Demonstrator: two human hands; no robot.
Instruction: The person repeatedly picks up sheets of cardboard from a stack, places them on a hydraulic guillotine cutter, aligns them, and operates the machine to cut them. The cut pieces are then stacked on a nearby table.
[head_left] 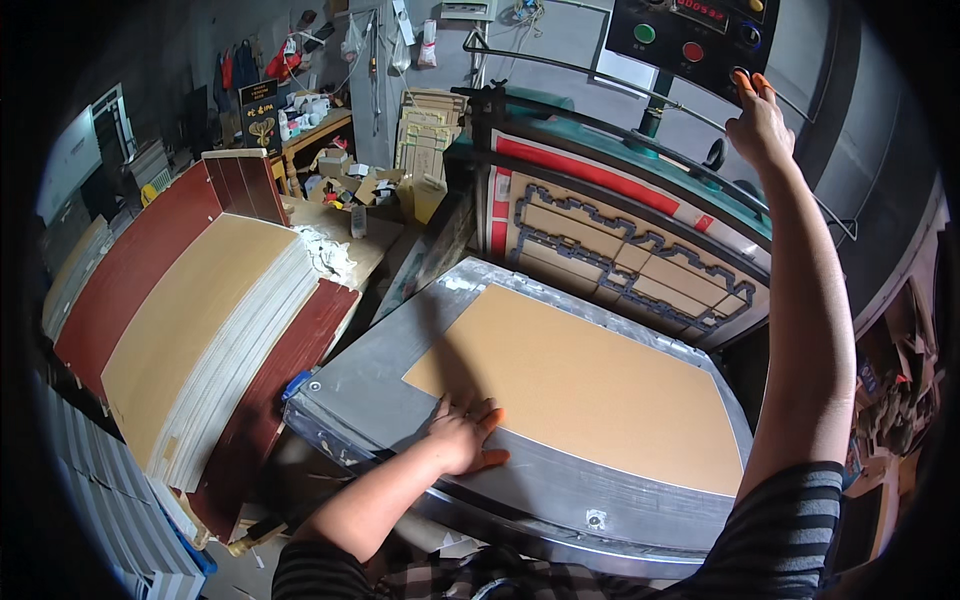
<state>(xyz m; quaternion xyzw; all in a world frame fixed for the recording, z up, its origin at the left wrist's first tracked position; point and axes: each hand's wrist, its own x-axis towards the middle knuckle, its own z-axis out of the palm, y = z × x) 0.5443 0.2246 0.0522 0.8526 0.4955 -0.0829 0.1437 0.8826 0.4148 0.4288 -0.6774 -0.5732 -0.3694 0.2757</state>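
Note:
A flat tan cardboard sheet [580, 390] lies on the grey metal platen [370, 370] of a press. My left hand [463, 437] rests at the sheet's near edge, toward its left end. Its fingers are spread and hold nothing; orange finger covers show on some of them. My right hand [763, 125] is raised to the black control panel [680, 35], two orange-covered fingers stretched out at its lower edge by a round button. Behind the sheet, the tilted die board [630, 255] carries dark jagged outlines.
To the left, a thick stack of cardboard sheets [190, 320] stands between dark red boards [125, 290]. Pale stacked sheets [100, 490] sit lower left. A cluttered wooden table [320, 128] is at the back. Metal bars [580, 75] cross above the press; scrap cardboard [905, 390] is piled right.

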